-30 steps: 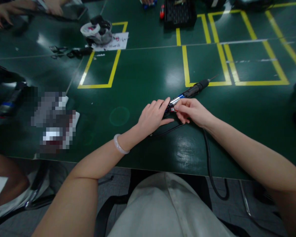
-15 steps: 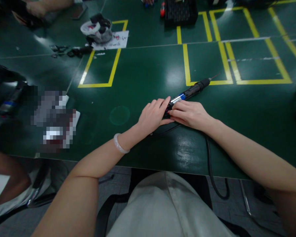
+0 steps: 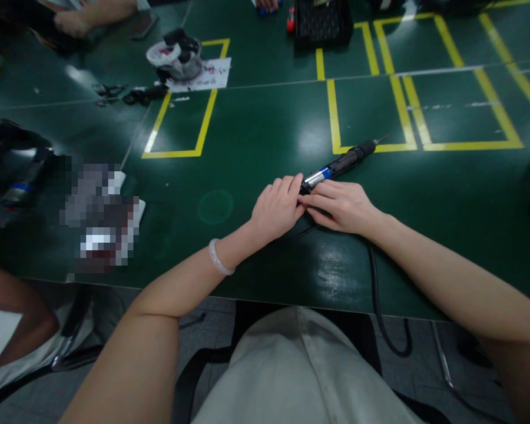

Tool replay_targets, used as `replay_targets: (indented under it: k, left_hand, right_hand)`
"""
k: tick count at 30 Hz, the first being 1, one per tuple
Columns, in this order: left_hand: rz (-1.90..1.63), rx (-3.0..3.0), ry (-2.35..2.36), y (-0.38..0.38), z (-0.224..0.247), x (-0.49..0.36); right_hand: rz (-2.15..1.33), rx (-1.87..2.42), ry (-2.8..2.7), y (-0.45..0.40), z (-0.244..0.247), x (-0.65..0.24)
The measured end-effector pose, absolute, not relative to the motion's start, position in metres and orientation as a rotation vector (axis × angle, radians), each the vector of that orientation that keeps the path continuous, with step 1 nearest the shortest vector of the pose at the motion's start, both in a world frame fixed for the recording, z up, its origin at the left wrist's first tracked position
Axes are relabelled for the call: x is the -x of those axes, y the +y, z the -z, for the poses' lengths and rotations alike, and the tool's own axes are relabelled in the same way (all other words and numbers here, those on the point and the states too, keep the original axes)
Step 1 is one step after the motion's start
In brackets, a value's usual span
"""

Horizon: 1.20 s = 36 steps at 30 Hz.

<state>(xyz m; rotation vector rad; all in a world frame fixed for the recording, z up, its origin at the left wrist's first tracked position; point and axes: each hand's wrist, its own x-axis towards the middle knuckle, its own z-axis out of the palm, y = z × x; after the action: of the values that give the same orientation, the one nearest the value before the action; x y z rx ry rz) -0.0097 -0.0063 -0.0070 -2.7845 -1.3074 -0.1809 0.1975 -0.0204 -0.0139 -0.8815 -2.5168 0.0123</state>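
An electric screwdriver [image 3: 342, 164], black with a silver and blue band, lies slantwise on the green table, its thin bit pointing to the upper right. My left hand [image 3: 277, 207] is wrapped over its rear end, fingers together. Beside it, the fingertips of my right hand [image 3: 339, 206] are pinched at the same rear end, just under the silver band. What lies between the fingertips is hidden. A black cable [image 3: 374, 277] runs beneath my right wrist and hangs over the table's front edge.
Yellow tape outlines [image 3: 375, 148] mark the table [image 3: 256, 129]. A black tray [image 3: 323, 26] stands at the back, and a bag of parts [image 3: 181, 59] on paper at the back left. Pixelated items [image 3: 106, 218] lie left. Other people's arms [image 3: 101, 15] reach in at the upper left.
My left hand has shifted slightly to the right, and its thumb has drawn in toward the screwdriver's rear end. My right hand's lower fingers have spread a little; the screwdriver stays in place.
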Motion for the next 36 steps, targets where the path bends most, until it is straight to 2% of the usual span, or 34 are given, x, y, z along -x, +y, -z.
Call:
replay_targets:
  k: [8,19,24,36]
  left_hand:
    - [0.21,2.726,-1.406,0.02,0.012,0.02]
    - [0.281,2.397,-1.81,0.13,0.027,0.076]
    - [0.203,2.202,-2.001,0.176,0.026,0.102]
    - [0.208,1.809,-2.299,0.23,0.039,0.139]
  right_hand:
    - [0.058,0.945,-2.494,-0.021,0.014,-0.199]
    - [0.017,0.988,-2.506,-0.018,0.017,-0.2]
    - [-0.016,1.023,-2.502,-0.016,0.019,-0.203]
    - [-0.081,1.059,-2.474,-0.014,0.019,-0.204]
